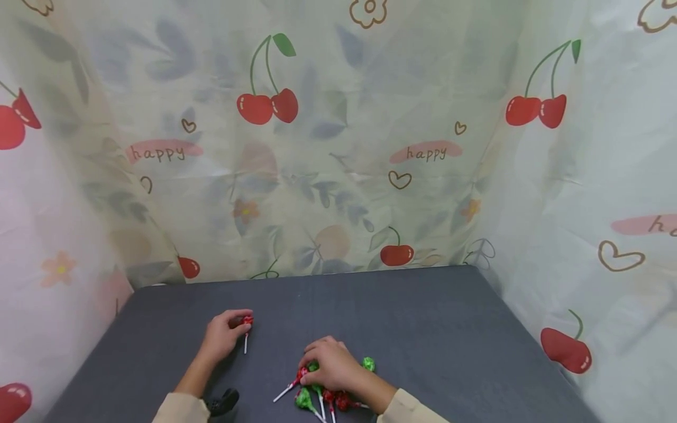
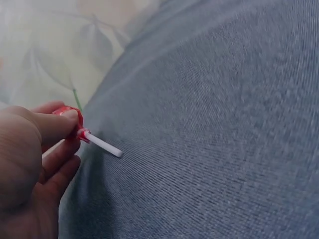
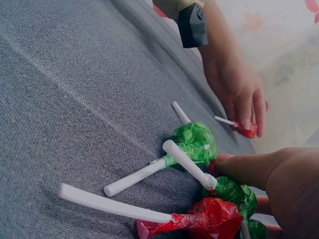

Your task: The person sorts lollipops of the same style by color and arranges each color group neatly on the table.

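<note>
My left hand (image 1: 219,338) pinches a red-wrapped lollipop (image 2: 79,119) by its candy head, between thumb and fingers. Its white stick points down toward the near side, at the left of the table. Over a small cluster of lollipops near the front middle, my right hand (image 1: 333,365) has thumb and fingers about the head of another red lollipop (image 1: 303,372). Beside and under that hand lie green lollipops (image 1: 304,398) and red lollipops (image 1: 343,401), their sticks crossing. One more green lollipop (image 1: 368,364) shows past the right wrist. The right hand partly hides the cluster.
A dark grey cloth (image 1: 423,329) covers the table. Patterned curtains (image 1: 328,147) with cherries and "happy" print stand at the back and both sides. A black device (image 3: 192,26) is strapped to the left wrist.
</note>
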`<action>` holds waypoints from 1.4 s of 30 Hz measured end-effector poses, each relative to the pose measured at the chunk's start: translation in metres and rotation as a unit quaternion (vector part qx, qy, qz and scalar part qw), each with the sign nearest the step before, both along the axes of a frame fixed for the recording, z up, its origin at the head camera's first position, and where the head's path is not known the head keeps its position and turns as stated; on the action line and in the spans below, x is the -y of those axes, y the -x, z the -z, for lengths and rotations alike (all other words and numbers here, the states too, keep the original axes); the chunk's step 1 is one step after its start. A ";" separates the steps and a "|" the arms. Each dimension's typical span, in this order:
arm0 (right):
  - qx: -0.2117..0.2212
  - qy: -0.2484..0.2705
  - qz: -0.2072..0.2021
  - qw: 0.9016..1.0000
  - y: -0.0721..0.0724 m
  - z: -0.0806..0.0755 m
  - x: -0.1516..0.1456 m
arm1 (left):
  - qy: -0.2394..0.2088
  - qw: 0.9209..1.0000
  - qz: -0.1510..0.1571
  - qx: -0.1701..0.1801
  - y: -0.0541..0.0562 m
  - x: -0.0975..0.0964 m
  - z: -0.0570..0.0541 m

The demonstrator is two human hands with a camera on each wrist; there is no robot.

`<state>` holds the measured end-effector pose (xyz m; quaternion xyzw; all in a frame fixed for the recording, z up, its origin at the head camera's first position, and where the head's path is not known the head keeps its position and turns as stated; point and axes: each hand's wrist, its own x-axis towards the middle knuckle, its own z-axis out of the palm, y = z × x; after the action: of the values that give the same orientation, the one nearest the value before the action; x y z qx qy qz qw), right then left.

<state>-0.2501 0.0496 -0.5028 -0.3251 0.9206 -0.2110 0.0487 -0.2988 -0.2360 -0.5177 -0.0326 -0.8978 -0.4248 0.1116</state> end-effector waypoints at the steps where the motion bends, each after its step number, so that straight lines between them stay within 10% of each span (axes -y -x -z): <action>1: 0.002 -0.001 0.002 1.000 0.000 0.000 0.000 | 0.002 1.000 0.002 -0.002 0.001 0.000 0.001; 27: 0.022 -0.001 0.004 1.000 0.000 0.003 -0.001 | 0.016 0.999 -0.031 -0.027 0.008 0.006 0.027; 42: 0.018 -0.007 0.001 1.000 0.002 0.001 -0.001 | 0.015 0.998 -0.037 -0.041 0.004 0.002 0.024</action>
<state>-0.2516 0.0507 -0.5035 -0.3200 0.9212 -0.2105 0.0679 -0.3029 -0.2383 -0.5419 -0.0186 -0.8992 -0.4054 0.1634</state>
